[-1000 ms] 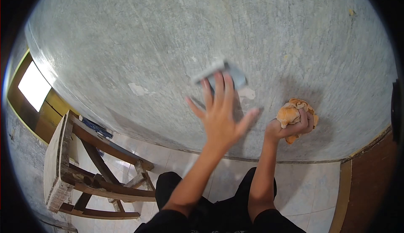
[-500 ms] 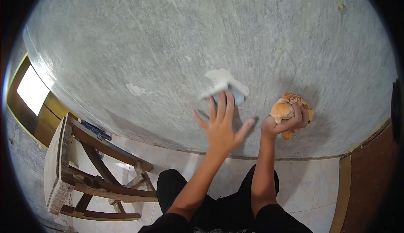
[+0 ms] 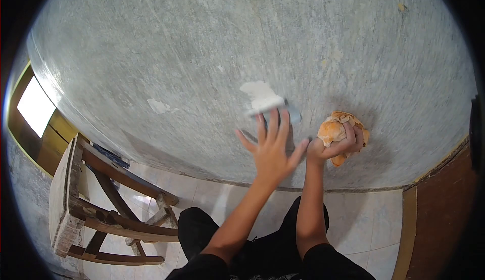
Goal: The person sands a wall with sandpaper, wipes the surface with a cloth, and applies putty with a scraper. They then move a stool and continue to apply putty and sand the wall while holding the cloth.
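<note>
Pad: the pale blue-grey pad (image 3: 295, 113) is sitting lower on the wall (image 3: 202, 52) than a second ago, when it was covering most of the white patch (image 3: 261, 92); now the patch is showing above it, and the pad's blurred edge is overlapping the patch's lower end.
Left hand: the left hand (image 3: 273, 156) is spreading its fingers, fingertips pressing flat on the pad rather than wrapping round it; its thumb is pointing out, closer to the right wrist than before.
Right hand: the right hand (image 3: 337, 149) is clenching the orange cloth (image 3: 332, 131) against the wall, just as in both earlier views.
Writing: pale print is peeking from the bottom edge of the shirt (image 3: 333, 266), cut off and too small to read.
Count: two hands are working, with one pad and one cloth; one wooden stand (image 3: 131, 228) is leaning into view at the left; one bright window (image 3: 36, 107) is shining beyond it.
Stand's far side: one dark blue object (image 3: 110, 155) is lying partly hidden behind the upper rail.
Floor: pale tiles (image 3: 353, 219) are running along the wall's foot.
</note>
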A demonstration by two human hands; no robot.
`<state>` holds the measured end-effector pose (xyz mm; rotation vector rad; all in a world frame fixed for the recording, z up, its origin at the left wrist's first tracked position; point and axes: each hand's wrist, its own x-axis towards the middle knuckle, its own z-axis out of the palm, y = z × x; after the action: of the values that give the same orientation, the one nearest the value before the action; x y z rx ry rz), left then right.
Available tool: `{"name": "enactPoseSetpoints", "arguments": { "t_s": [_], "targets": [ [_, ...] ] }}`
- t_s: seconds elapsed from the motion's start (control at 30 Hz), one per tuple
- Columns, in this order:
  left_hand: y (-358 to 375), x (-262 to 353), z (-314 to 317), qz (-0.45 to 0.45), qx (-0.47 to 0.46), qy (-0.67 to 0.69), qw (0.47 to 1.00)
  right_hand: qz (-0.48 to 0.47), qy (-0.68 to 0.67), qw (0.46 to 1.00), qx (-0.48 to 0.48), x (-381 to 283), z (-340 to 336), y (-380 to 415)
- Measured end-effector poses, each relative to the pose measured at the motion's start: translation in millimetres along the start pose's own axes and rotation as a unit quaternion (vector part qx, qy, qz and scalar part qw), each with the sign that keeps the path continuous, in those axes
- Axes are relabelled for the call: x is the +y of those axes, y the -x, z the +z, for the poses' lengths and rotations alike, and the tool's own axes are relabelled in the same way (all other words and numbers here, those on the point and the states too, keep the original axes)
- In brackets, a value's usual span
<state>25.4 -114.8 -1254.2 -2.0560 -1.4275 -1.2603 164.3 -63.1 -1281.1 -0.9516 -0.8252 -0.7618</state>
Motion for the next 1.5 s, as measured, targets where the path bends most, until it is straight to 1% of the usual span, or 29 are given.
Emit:
{"name": "enactPoseSetpoints", "arguments": {
  "t_s": [0.07, 0.13, 0.2, 0.27, 0.3, 0.37, 0.43, 0.47, 0.53, 0.57, 0.63, 0.7, 0.8, 0.83, 0.9, 0.97, 1.03, 1.07, 1.1, 1.17, 1.2, 1.3, 1.33, 1.37, 1.4, 1.47, 1.5],
  "targets": [
    [35, -2, 20, -0.011, -0.055, -0.012, 0.998, 0.008, 0.008, 1.000, -0.001, -1, 0, 3],
    [28, 6, 12, -0.023, -0.065, -0.013, 0.998, 0.012, 0.014, 1.000, -0.006, 1, 0, 5],
    [5, 13, -3, -0.033, -0.076, -0.015, 0.996, 0.007, -0.003, 1.000, 0.010, 4, 2, 4],
    [-31, 17, -21, -0.036, -0.005, 0.016, 0.999, 0.007, 0.012, 1.000, 0.011, 4, 3, 5],
    [-46, 18, -24, -0.037, -0.010, 0.022, 0.999, 0.005, 0.021, 1.000, 0.008, 5, 2, 5],
    [-62, 18, -27, -0.014, 0.045, 0.020, 0.999, -0.005, 0.025, 1.000, 0.002, 4, 0, 4],
    [-45, 14, -19, -0.008, 0.043, 0.018, 0.999, 0.007, 0.036, 0.999, -0.009, 1, -1, 3],
    [-25, 9, -10, -0.023, 0.018, 0.016, 0.999, 0.023, 0.003, 1.000, 0.002, 2, 2, 5],
    [18, 1, 9, -0.043, -0.025, 0.017, 0.999, 0.021, -0.002, 1.000, -0.002, 5, 0, 8],
    [19, 2, 8, -0.042, -0.021, 0.018, 0.999, 0.020, -0.009, 1.000, -0.006, 6, 0, 8],
    [21, 9, -1, -0.049, -0.082, -0.001, 0.995, 0.016, -0.014, 1.000, -0.007, 2, -3, 5],
    [1, 11, -8, -0.040, -0.064, 0.016, 0.997, 0.016, -0.024, 1.000, -0.001, 1, 1, 3],
    [-39, 21, -24, -0.014, 0.004, 0.016, 1.000, 0.040, 0.015, 0.999, -0.001, 2, 3, 7],
    [-35, 19, -23, -0.015, -0.001, 0.018, 1.000, 0.037, 0.002, 0.999, 0.004, 2, 4, 6],
    [-26, 12, -15, -0.002, 0.003, -0.030, 1.000, 0.031, -0.006, 0.999, 0.012, 3, 1, 5],
    [2, 5, -5, -0.010, -0.001, -0.007, 1.000, 0.026, -0.044, 0.999, -0.007, 5, -1, 6],
    [11, 1, -2, 0.018, -0.034, -0.035, 0.999, 0.017, -0.033, 0.999, -0.008, 9, 0, 6],
    [13, -2, 3, 0.023, -0.037, -0.043, 0.998, 0.012, -0.020, 1.000, -0.015, 10, -2, 9],
    [2, 4, -2, 0.027, -0.035, -0.045, 0.998, 0.013, -0.021, 1.000, -0.011, 7, -1, 7],
    [-21, 20, -14, 0.001, 0.002, -0.006, 1.000, 0.024, 0.006, 1.000, 0.004, -1, 1, 4],
    [-31, 22, -16, 0.012, 0.010, 0.001, 1.000, 0.026, 0.010, 1.000, 0.001, -1, -1, 4],
    [-15, 8, 2, 0.013, 0.008, -0.016, 1.000, 0.027, 0.021, 0.999, -0.017, 0, -4, 6],
    [3, 3, 6, 0.007, -0.012, -0.009, 1.000, 0.028, 0.010, 0.999, -0.016, 1, -4, 6],
    [20, -4, 12, 0.006, -0.008, -0.008, 1.000, 0.027, -0.004, 1.000, -0.014, 2, -3, 5],
    [26, -7, 11, 0.019, -0.022, -0.023, 0.999, 0.024, -0.006, 1.000, -0.010, 3, -1, 4],
    [32, -12, 18, 0.030, -0.049, -0.048, 0.997, 0.024, 0.000, 1.000, -0.014, 4, -3, 7],
    [17, -6, 11, 0.034, -0.046, -0.048, 0.997, 0.023, 0.000, 1.000, -0.009, 4, -2, 6]
  ]
}}
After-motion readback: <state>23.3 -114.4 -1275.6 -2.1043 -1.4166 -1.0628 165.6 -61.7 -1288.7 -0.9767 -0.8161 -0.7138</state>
